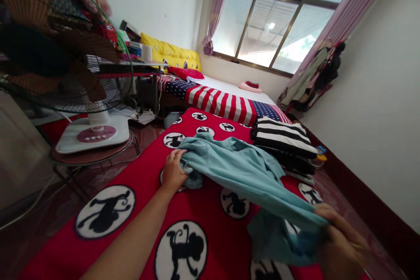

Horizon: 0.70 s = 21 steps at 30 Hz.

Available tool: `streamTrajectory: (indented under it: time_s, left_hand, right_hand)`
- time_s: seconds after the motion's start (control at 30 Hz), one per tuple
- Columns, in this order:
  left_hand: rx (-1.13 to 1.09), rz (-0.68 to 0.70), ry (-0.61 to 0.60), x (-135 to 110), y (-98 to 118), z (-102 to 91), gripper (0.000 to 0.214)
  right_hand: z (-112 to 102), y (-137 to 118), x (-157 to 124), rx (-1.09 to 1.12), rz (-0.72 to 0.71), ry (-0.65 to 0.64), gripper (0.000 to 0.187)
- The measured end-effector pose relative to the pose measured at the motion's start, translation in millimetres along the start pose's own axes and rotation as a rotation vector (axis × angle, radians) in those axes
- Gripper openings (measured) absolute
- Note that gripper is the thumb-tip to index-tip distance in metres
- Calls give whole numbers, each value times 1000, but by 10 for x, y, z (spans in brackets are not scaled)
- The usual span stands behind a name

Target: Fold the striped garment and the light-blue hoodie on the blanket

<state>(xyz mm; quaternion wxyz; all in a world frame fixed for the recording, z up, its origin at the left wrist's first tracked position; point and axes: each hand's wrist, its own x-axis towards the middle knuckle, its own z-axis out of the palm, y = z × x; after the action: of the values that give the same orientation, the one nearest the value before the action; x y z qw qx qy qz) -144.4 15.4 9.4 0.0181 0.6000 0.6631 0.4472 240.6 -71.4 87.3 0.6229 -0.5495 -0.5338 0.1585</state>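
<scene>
A light blue garment (236,168) lies stretched across a red blanket with black-and-white round monkey prints (138,232). My left hand (173,170) grips the garment's far end, its fingers closed on the cloth. Near the lower right, my right hand (341,238) is closed on the garment's other end and holds it bunched and lifted a little off the blanket.
A stack of folded clothes with a black-and-white striped piece on top (284,138) sits just beyond the garment. A stars-and-stripes sheet (223,103) covers the bed behind. A standing fan (65,52) on a round stool is at the left. A wall runs along the right.
</scene>
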Motion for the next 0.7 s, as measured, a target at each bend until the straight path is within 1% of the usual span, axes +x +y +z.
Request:
streamTrajectory:
  time_s: [0.03,0.07,0.1,0.13,0.17,0.23,0.3,0.33,0.37,0.4,0.47,0.53,0.63,0.67,0.7]
  left_hand:
    - [16,9,-25,-10,0,4,56]
    - [31,22,-52,-20,4,17,56]
    - [36,37,-77,-27,11,38,50]
    - [29,52,-99,-33,18,62,41]
    - [17,66,-118,-36,22,85,32]
    - [-16,93,-150,-34,24,108,20]
    - [-54,125,-173,-18,29,69,18]
    - [-74,139,-179,-6,39,15,18]
    - [-88,150,-182,8,54,-64,18]
    - [-106,159,-185,24,74,-169,18]
    - [-172,170,-206,60,115,-450,16]
    - [-278,169,-263,98,123,-785,14]
    - [-387,133,-395,135,-1,-1229,15]
    - [-392,115,-465,135,-80,-1333,17]
    - [-376,95,-569,128,-168,-1413,18]
  right_hand:
    - [-149,34,30,-51,10,77,8]
    - [-257,79,52,-131,14,104,9]
    - [-321,133,63,-231,10,86,9]
    - [-341,193,61,-333,-4,32,10]
    - [-322,255,45,-420,-30,-52,13]
    - [-190,367,-27,-531,-118,-252,21]
    - [7,444,-130,-600,-180,-461,38]
    - [107,465,-181,-634,-188,-573,48]
    - [199,475,-227,-671,-183,-670,57]
    - [276,475,-265,-707,-169,-743,61]
    - [381,444,-323,-735,-139,-828,57]
    - [424,372,-370,-690,-125,-878,48]
    - [410,181,-448,-525,-52,-975,40]
    - [395,101,-471,-473,-2,-1011,38]
    - [377,21,-485,-430,54,-1052,38]
